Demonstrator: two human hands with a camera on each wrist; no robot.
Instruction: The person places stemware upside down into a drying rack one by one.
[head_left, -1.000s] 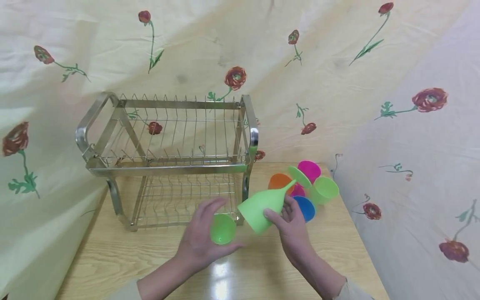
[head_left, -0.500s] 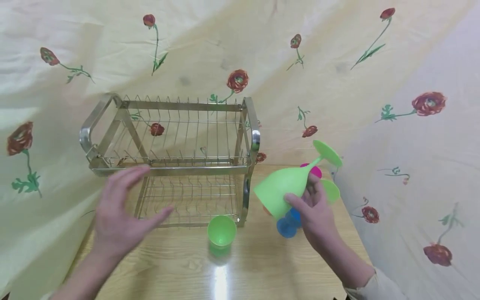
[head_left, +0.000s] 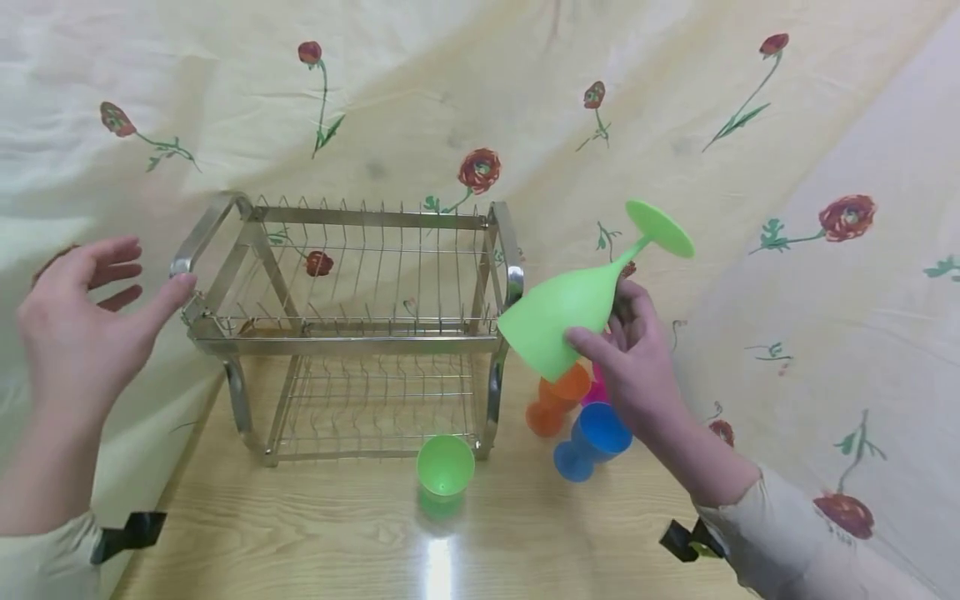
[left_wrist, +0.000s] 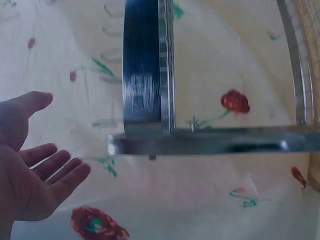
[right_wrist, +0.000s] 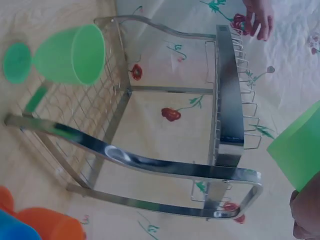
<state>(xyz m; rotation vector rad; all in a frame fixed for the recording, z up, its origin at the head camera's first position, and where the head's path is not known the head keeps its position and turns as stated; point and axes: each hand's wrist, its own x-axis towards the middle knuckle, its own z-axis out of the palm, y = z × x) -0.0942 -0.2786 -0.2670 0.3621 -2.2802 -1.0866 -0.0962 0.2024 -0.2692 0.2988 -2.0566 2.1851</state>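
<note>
Half a second earlier the left hand (head_left: 88,329) had been lower, in front of the rack (head_left: 360,343); now it was beside the rack's upper left corner, its fingers loosely spread and the thumb well apart. The right hand (head_left: 636,362) had lifted the held goblet (head_left: 562,317) higher, bringing its foot up against the flowered cloth (head_left: 420,83) in the head view. The standing goblet (head_left: 446,467) had stayed on the desk (head_left: 315,542), near the rack's front right foot.

The held goblet was plain lime green, in the air and tilted, rim to the lower left and round foot to the upper right; the right thumb and fingers gripped its bowl.

In the right wrist view a gap separated its bowl from the rack's upper tier. Bare wood ran between the standing goblet and the blue goblet (head_left: 602,430), which stood just beside the orange goblet (head_left: 564,387). The cloth rose behind the rack.
</note>
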